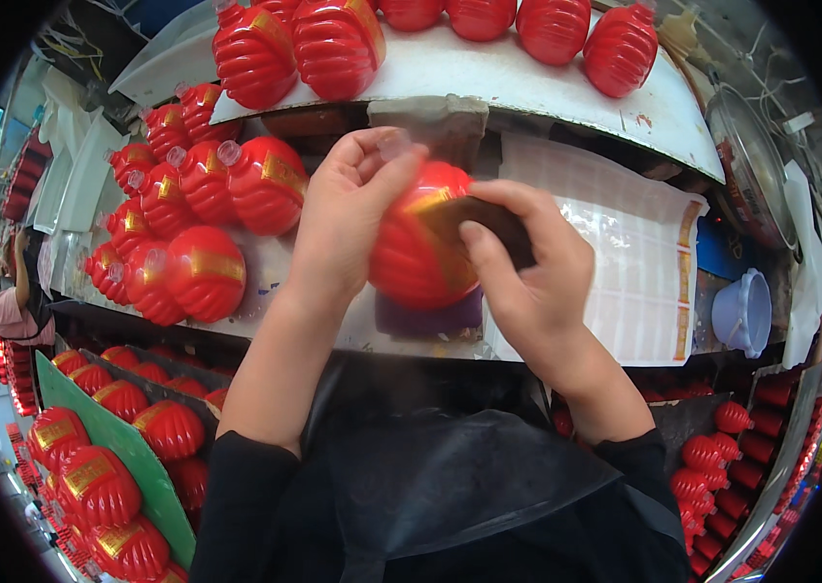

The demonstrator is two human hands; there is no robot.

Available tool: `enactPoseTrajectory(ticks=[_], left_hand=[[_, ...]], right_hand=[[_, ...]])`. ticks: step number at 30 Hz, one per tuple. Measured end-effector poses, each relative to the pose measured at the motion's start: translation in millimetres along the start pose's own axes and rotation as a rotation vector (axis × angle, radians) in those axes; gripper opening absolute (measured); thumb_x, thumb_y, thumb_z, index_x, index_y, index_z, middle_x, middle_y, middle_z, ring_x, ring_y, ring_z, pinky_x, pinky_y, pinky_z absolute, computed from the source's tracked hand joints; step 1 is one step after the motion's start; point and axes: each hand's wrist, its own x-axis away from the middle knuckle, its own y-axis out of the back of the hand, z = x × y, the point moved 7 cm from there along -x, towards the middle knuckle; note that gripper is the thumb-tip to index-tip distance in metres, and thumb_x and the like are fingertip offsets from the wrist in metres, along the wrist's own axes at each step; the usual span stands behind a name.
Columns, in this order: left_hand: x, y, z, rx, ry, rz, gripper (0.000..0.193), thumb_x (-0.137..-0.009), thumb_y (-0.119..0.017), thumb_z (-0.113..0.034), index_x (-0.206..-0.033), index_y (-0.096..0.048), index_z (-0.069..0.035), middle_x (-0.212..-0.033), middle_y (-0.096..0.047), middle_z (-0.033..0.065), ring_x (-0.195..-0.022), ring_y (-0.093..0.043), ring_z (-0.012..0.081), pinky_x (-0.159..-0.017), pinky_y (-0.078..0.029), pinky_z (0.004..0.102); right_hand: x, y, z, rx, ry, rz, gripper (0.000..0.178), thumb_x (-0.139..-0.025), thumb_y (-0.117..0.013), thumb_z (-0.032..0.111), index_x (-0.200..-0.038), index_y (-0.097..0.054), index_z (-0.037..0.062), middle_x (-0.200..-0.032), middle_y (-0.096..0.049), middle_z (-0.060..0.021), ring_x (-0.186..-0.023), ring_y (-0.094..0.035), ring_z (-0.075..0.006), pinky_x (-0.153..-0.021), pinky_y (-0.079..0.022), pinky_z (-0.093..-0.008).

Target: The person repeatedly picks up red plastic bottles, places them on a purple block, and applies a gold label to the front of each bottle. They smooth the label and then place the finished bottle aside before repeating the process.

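Observation:
A ribbed red bottle point(409, 257) stands in front of me on a dark purple block point(430, 317), slightly smeared by motion. My left hand point(350, 199) is closed on its clear neck at the top. With bent fingers and thumb, my right hand point(545, 272) grips a thin dark flat scraper point(506, 227). The scraper lies against the bottle's right side, over a gold label point(435, 202) that it partly covers. To the right of the bottle, a white backing sheet point(605, 243) with a grid of label outlines lies on the bench.
Red bottles with gold labels point(207, 272) crowd the bench's left. More red bottles point(338, 49) stand on a raised white shelf point(527, 85) ahead. A lavender bucket point(742, 313) sits at the right. Crates of bottles point(100, 486) flank me below. A person in pink point(17, 316) is far left.

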Motion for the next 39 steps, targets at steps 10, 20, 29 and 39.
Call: enactPoseTrajectory(ticks=[10, 20, 29, 39], left_hand=[[10, -2, -1, -0.049, -0.092, 0.01, 0.03, -0.102, -0.069, -0.007, -0.128, -0.058, 0.0, -0.123, -0.07, 0.0156, -0.114, -0.068, 0.0198, -0.102, -0.056, 0.0343], [0, 16, 7, 0.044, -0.089, -0.052, 0.027, -0.103, -0.068, -0.009, -0.126, -0.058, -0.001, -0.121, -0.071, 0.0138, -0.111, -0.068, 0.0185, -0.101, -0.056, 0.0349], [2, 13, 5, 0.032, -0.086, -0.081, 0.028, -0.101, -0.071, -0.01, -0.124, -0.058, -0.003, -0.118, -0.068, 0.008, -0.108, -0.064, 0.0122, -0.097, -0.053, 0.0292], [23, -3, -3, -0.175, -0.214, -0.005, 0.022, -0.099, -0.068, -0.001, -0.119, -0.058, -0.002, -0.115, -0.067, 0.0084, -0.107, -0.062, 0.013, -0.101, -0.05, 0.03]], right_hand=[[-19, -6, 3, 0.162, 0.108, 0.074, 0.024, -0.097, -0.068, -0.001, -0.121, -0.069, -0.003, -0.104, -0.073, -0.0077, -0.093, -0.07, -0.0123, -0.078, -0.059, -0.0252], [-12, -16, -24, 0.078, 0.013, -0.084, 0.027, -0.098, -0.069, 0.001, -0.125, -0.068, 0.0002, -0.107, -0.073, -0.0072, -0.084, -0.069, -0.0109, -0.075, -0.055, -0.0237], [-16, -19, 11, 0.196, 0.303, 0.035, 0.027, -0.077, -0.075, -0.003, -0.102, -0.074, 0.0072, -0.096, -0.076, -0.0119, -0.084, -0.074, -0.0298, -0.072, -0.058, -0.0396], [-19, 10, 20, 0.316, 0.012, -0.047, 0.026, -0.095, -0.071, 0.003, -0.12, -0.069, -0.0011, -0.101, -0.075, -0.0166, -0.085, -0.074, -0.0263, -0.075, -0.059, -0.0344]])
